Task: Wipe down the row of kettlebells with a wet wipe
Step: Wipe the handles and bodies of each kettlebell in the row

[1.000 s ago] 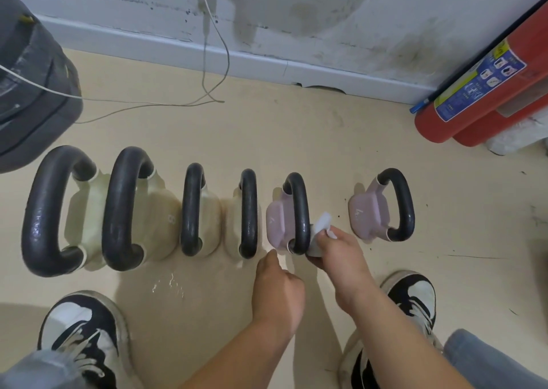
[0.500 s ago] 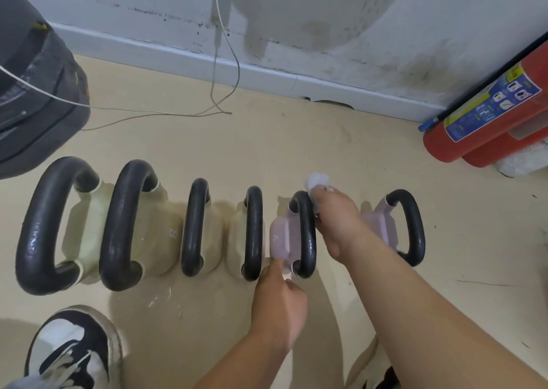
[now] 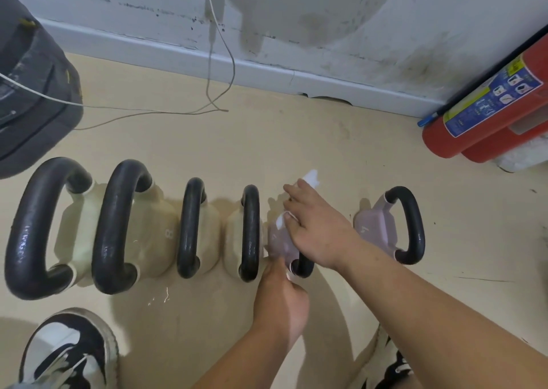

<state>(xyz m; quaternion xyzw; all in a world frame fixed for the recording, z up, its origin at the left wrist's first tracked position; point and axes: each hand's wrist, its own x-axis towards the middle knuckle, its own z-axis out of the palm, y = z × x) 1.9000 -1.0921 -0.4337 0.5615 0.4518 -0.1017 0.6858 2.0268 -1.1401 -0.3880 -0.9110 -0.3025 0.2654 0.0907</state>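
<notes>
Right hand (image 3: 318, 228) slid from the handle onto the pink kettlebell (image 3: 278, 240) body, pinching the wipe (image 3: 310, 178) (crumpled); left hand (image 3: 281, 299), fingers curled, steadied its near base.

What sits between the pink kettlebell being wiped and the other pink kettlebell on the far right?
In the head view, only the right hand holding the wet wipe crosses that gap; beneath it is bare floor between the wiped kettlebell and the far-right kettlebell.

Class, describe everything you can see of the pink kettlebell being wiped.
The pink kettlebell stands fifth from the left in the row, on the beige floor, close beside a cream kettlebell. Its matte pale-pink body carries a glossy black loop handle, largely hidden. The right hand presses a white wet wipe over it; the left hand touches its near base.
</notes>
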